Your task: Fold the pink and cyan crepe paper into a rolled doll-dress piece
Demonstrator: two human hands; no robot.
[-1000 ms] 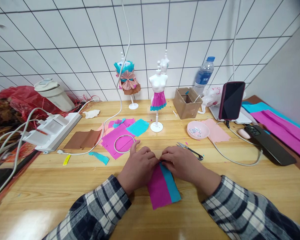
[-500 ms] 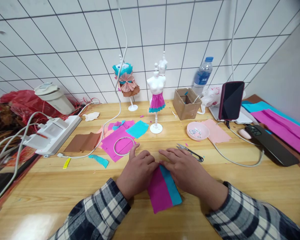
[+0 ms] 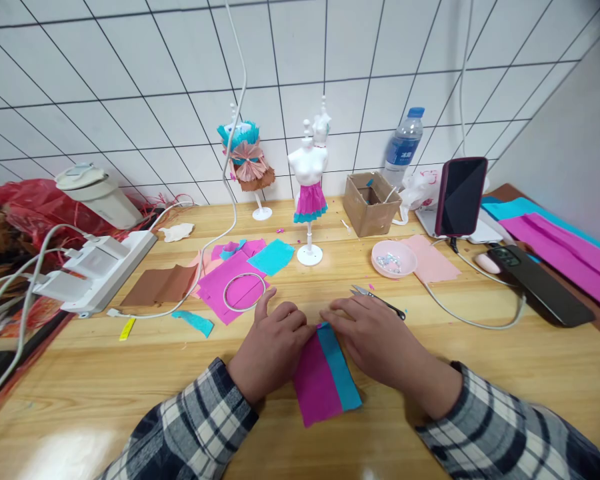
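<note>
A: Where is the piece lying?

B: The magenta-and-blue piece point(image 3: 316, 387) is lying on the wooden table point(image 3: 80, 380), its upper end sitting between the hands, its lower end pointing toward the body.

A: Fingers?

B: Left hand point(image 3: 271, 348): fingers are bending over the upper left corner, the outermost standing apart. Right hand point(image 3: 377, 333): fingers are lying close together, slanting toward the blue strip's top. Fingertip contact is being hidden; cannot tell whether either is clamping.

A: Why are both working that end?

B: Judgement: they are controlling one small edge from two sides, the table supporting the rest.

A: Snips, ring?

B: The snips point(image 3: 364, 291) are lying just beyond the right hand, probably for easy reach. The ring point(image 3: 225, 293) is resting on a magenta sheet point(image 3: 220, 283), possibly weighting it.
</note>
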